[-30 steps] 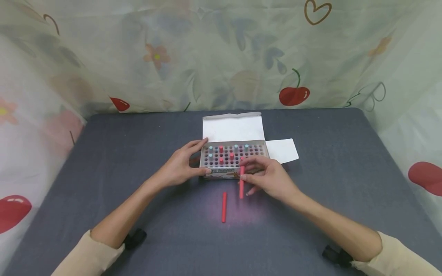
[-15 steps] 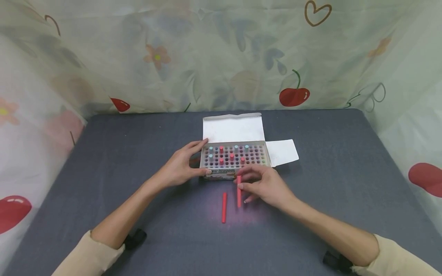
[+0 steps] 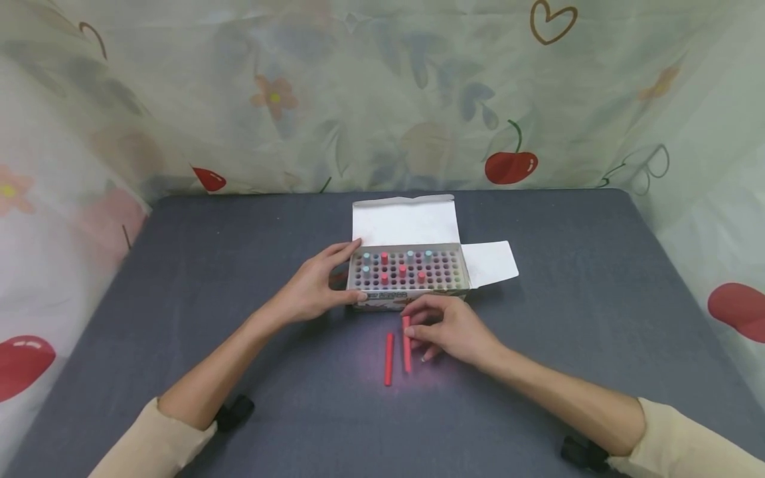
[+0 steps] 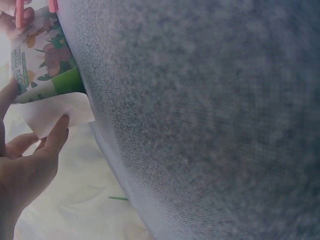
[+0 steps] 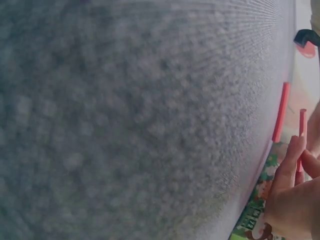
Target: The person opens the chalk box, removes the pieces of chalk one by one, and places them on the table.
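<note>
A chalk box (image 3: 382,303) stands open on the dark table, its insert a grid of round holes. Several red and pale blue chalk sticks poke up from some holes. My left hand (image 3: 307,287) grips the box's left end, thumb at the front and fingers towards the back. In front of the box, my right hand (image 3: 457,330) pinches a red chalk stick (image 3: 408,355) between thumb and fingers. Just left of it another red chalk stick (image 3: 388,365) lies on the table. The right wrist view also has the held chalk stick (image 5: 302,122) and the lying one (image 5: 281,112).
The white lid (image 3: 406,222) is folded back behind the box, and a side flap (image 3: 491,262) sticks out to the right. A dark cloth covers the table (image 3: 287,411). Behind it hangs a patterned curtain (image 3: 370,99).
My right hand has drawn the red chalk stick away from the box, towards me and slightly left, beside the lying one. The left hand and the box have stayed in place.
</note>
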`<state>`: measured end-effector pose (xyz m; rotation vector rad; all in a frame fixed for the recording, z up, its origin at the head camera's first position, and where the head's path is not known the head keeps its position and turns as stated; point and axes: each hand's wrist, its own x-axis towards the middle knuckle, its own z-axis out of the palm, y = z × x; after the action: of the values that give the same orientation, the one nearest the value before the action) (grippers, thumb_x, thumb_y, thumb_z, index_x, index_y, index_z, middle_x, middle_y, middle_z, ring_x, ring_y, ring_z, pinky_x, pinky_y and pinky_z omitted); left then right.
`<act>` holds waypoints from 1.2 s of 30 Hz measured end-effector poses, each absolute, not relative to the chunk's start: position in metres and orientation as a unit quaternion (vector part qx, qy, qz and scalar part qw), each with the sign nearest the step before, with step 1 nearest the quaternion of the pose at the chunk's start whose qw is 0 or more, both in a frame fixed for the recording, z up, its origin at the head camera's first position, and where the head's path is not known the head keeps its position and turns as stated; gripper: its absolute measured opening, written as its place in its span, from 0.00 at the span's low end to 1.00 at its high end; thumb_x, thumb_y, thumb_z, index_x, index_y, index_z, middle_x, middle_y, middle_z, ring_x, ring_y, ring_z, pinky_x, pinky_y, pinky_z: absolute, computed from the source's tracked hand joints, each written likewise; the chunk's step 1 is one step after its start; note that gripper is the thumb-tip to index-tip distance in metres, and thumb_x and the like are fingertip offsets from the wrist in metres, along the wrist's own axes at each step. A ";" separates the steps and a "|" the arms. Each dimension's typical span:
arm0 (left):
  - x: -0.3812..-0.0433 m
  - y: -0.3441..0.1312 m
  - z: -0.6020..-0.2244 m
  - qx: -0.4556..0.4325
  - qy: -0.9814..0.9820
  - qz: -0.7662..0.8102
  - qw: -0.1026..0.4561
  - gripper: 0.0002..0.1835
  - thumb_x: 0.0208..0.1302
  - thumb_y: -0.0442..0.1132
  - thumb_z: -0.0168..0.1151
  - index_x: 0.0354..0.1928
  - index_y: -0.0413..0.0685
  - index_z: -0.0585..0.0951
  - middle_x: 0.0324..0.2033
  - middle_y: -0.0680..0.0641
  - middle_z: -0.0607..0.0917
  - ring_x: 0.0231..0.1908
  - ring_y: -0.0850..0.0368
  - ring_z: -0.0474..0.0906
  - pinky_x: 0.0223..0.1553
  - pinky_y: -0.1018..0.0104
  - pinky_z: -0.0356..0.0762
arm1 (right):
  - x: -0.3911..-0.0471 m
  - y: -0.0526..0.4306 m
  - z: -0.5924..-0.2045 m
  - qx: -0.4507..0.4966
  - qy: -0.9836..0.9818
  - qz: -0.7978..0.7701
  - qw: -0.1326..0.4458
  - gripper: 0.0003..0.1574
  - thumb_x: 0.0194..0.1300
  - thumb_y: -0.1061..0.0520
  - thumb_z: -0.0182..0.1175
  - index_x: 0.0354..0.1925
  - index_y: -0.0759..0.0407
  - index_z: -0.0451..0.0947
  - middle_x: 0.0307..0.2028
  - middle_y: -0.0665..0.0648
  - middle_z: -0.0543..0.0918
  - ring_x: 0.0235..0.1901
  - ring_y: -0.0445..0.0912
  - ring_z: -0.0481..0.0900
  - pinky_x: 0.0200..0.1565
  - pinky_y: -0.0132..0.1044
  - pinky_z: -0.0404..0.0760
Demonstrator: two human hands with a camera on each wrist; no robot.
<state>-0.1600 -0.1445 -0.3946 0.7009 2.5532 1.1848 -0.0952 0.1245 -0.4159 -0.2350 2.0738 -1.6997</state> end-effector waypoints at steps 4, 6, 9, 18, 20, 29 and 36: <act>-0.160 -0.144 -0.393 0.236 0.876 0.402 0.121 0.50 0.60 0.41 0.73 0.79 0.54 0.54 0.74 0.40 0.58 0.67 0.41 0.68 0.60 0.55 0.79 | -0.095 0.123 -0.420 -0.080 0.752 -0.613 0.229 0.20 0.61 0.62 0.70 0.51 0.67 0.81 0.37 0.62 0.86 0.31 0.54 0.88 0.27 0.49 0.88; -0.160 -0.144 -0.393 0.232 0.879 0.398 0.121 0.50 0.60 0.41 0.74 0.79 0.54 0.54 0.74 0.40 0.58 0.65 0.40 0.70 0.59 0.55 0.79 | -0.095 0.122 -0.423 -0.078 0.750 -0.613 0.237 0.19 0.61 0.62 0.70 0.51 0.67 0.81 0.37 0.62 0.86 0.31 0.54 0.88 0.28 0.48 0.89; -0.160 -0.143 -0.392 0.229 0.880 0.398 0.122 0.50 0.60 0.41 0.74 0.79 0.54 0.54 0.74 0.40 0.58 0.65 0.40 0.70 0.59 0.55 0.80 | -0.095 0.121 -0.426 -0.073 0.746 -0.614 0.245 0.18 0.62 0.63 0.69 0.50 0.67 0.82 0.36 0.62 0.87 0.30 0.53 0.88 0.30 0.47 0.89; -0.159 -0.142 -0.391 0.228 0.876 0.407 0.124 0.50 0.60 0.39 0.74 0.79 0.54 0.54 0.74 0.40 0.58 0.67 0.41 0.67 0.60 0.56 0.79 | -0.096 0.120 -0.432 -0.052 0.731 -0.627 0.263 0.16 0.62 0.67 0.67 0.49 0.70 0.83 0.35 0.63 0.87 0.32 0.50 0.88 0.35 0.45 0.90; -0.159 -0.142 -0.391 0.226 0.876 0.408 0.125 0.50 0.60 0.39 0.74 0.79 0.54 0.54 0.74 0.40 0.58 0.67 0.41 0.67 0.60 0.56 0.79 | -0.097 0.121 -0.432 -0.054 0.731 -0.627 0.262 0.15 0.63 0.68 0.67 0.49 0.71 0.83 0.35 0.63 0.87 0.33 0.51 0.88 0.36 0.44 0.90; -0.158 -0.143 -0.392 0.225 0.879 0.402 0.122 0.50 0.59 0.40 0.74 0.79 0.54 0.54 0.74 0.40 0.58 0.64 0.39 0.70 0.58 0.54 0.80 | -0.096 0.121 -0.433 -0.050 0.730 -0.630 0.259 0.15 0.62 0.68 0.67 0.48 0.71 0.84 0.36 0.64 0.88 0.33 0.51 0.88 0.37 0.44 0.90; -0.159 -0.141 -0.392 0.236 0.884 0.388 0.109 0.51 0.59 0.40 0.75 0.79 0.52 0.55 0.73 0.39 0.59 0.66 0.41 0.69 0.60 0.55 0.78 | -0.095 0.124 -0.431 -0.050 0.731 -0.631 0.254 0.15 0.61 0.68 0.67 0.48 0.70 0.84 0.36 0.64 0.87 0.33 0.51 0.88 0.36 0.44 0.90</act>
<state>-0.1591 -0.1414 -0.3918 0.6924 2.6001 1.1404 -0.0953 0.1236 -0.4309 -0.1358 1.9869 -1.7144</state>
